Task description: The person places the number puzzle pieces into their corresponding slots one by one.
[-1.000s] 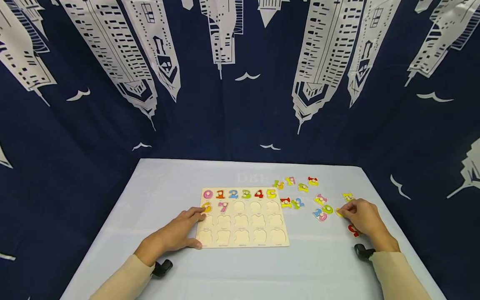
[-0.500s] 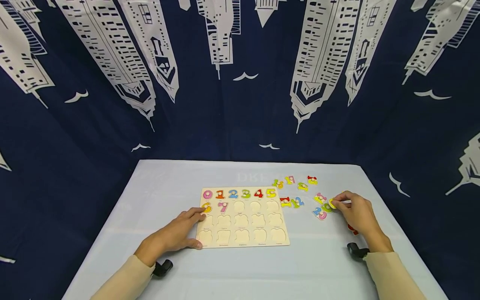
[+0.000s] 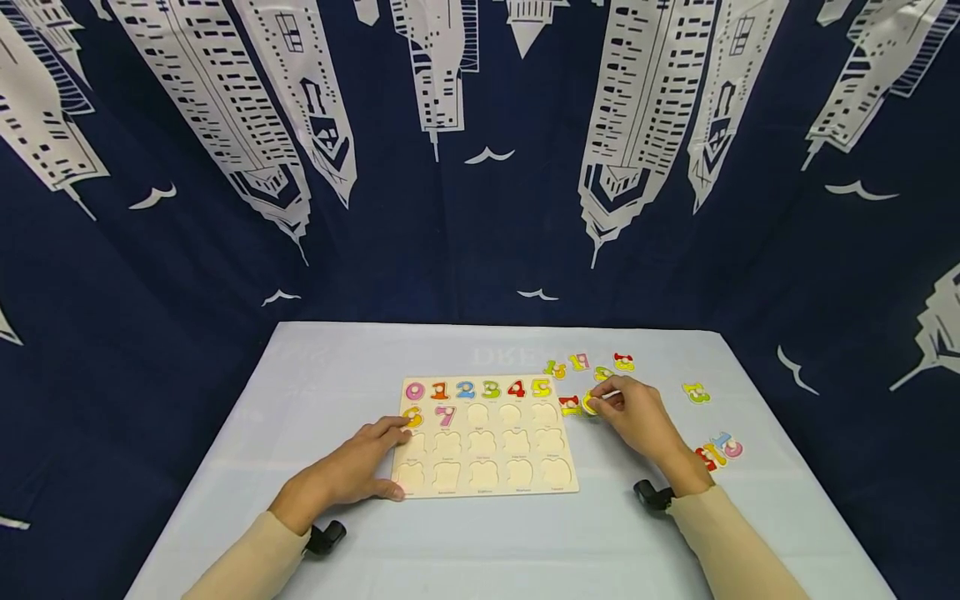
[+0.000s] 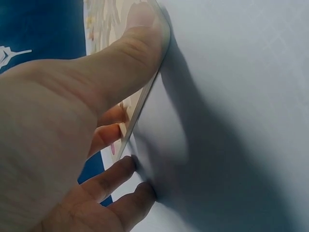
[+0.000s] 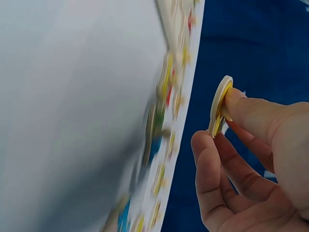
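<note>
We find the yellow piece just off the right edge of the puzzle board, pinched between the thumb and fingers of the right hand. The right wrist view presents it nearly edge-on: its long axis runs close to upright there, the top end leaning slightly towards the hand. Its yellow face is turned to the thumb, its pale rim away. It sits at the fingertips, the upper end projecting past the thumb tip, the lower end down by the fingers; we cannot read its numeral.

Close by the board's right edge we note a red-and-yellow piece. The left hand rests at the board's left edge, fingers spread, thumb on the near left corner. The pink 7 occupies the board's second row. A yellow-green piece lies well apart to the board's right.
</note>
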Tool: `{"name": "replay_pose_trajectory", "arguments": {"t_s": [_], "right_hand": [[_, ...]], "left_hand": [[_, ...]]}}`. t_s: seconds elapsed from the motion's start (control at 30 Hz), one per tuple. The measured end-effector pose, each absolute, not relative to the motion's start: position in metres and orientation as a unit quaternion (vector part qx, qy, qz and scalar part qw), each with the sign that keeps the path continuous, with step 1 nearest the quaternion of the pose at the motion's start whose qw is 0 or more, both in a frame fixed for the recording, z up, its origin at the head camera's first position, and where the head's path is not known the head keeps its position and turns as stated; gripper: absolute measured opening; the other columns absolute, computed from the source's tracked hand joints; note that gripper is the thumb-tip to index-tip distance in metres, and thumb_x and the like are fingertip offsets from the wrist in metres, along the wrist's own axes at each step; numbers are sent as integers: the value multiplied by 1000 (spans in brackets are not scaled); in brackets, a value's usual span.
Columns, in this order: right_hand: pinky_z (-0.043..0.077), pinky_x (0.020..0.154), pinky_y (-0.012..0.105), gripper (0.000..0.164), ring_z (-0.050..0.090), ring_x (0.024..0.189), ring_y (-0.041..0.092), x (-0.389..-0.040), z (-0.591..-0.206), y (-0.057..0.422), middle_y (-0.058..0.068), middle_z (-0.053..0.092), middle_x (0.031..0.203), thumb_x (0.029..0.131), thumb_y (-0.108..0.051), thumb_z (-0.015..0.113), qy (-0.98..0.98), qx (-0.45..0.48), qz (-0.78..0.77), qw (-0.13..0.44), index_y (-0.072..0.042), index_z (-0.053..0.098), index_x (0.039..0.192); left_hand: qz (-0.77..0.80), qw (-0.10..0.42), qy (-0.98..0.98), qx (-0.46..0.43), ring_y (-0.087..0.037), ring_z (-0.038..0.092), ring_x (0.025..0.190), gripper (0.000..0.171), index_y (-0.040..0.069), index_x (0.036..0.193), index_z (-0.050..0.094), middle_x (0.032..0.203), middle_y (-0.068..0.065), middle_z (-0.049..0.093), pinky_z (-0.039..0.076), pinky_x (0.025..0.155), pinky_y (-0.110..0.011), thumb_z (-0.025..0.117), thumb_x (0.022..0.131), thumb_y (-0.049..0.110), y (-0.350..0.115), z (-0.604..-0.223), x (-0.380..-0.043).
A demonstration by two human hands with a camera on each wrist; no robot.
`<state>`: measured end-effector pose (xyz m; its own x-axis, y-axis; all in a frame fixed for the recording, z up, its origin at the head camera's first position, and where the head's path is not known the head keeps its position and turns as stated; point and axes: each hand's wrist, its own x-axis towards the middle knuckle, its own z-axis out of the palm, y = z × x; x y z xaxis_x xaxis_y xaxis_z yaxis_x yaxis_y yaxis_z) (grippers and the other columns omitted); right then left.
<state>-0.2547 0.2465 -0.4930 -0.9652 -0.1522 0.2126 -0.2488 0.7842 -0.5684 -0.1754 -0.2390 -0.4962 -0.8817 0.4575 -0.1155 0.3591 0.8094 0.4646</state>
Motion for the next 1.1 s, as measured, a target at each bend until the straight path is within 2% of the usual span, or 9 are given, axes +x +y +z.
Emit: {"name": "replay_pose_trajectory", "arguments": {"t_s": [0.2,0.47,0.73,1.1], "right_hand": [[58,73,20,11,73,85,12,-259,-495,205,7,83,103,102,-14,92,-930,143,334,61,-10,85,109],[64,80,23,8,74,89,10,-263,-497,158,7,81,106,101,-11,92,-914,211,340,57,-10,85,105],[67,86,26,5,77,96,13,-268,-499,118,5,80,108,102,-9,91,-902,262,340,47,-10,86,102],[60,81,26,4,66,89,9,-270,-502,79,0,78,103,102,-12,91,-913,278,297,22,-11,87,102]], "left_hand": [[223,115,945,211,-44,52,162,93,1,164,61,182,-18,46,48,135,-62,103,88,37,-239,-496,-175],[220,115,944,218,-46,51,163,93,0,164,60,183,-20,45,47,136,-63,102,89,37,-240,-495,-175],[227,118,943,215,-45,50,164,93,0,164,60,185,-17,44,47,136,-63,102,90,37,-240,-495,-176],[223,118,943,219,-45,51,164,90,0,163,61,185,-17,44,48,135,-64,101,90,36,-240,-495,-175]]}}
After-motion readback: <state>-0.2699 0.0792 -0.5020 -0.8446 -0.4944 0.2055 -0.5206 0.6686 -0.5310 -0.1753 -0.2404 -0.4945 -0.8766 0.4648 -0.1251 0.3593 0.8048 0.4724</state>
